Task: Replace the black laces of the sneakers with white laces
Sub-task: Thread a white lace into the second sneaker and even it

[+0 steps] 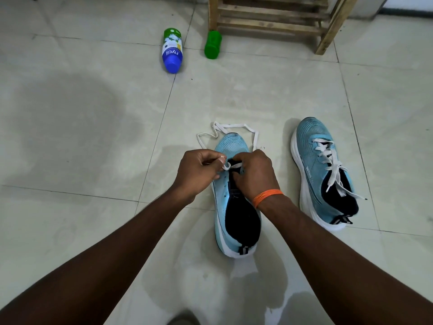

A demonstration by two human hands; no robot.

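Observation:
Two light blue sneakers with white soles stand on the tiled floor. The nearer sneaker (232,207) lies between my hands, toe pointing away. A white lace (236,126) runs through its lowest eyelets and loops out on the floor beyond the toe. My left hand (198,171) pinches one end of this lace at the left eyelets. My right hand (254,173) grips the other part of the lace over the tongue; an orange band is on that wrist. The second sneaker (321,174) on the right is fully laced in white, with loose ends.
A blue and white bottle with a green base (172,51) lies on the floor at the back. A green bottle (212,44) lies beside the leg of a wooden rack (276,22). No black laces are in view.

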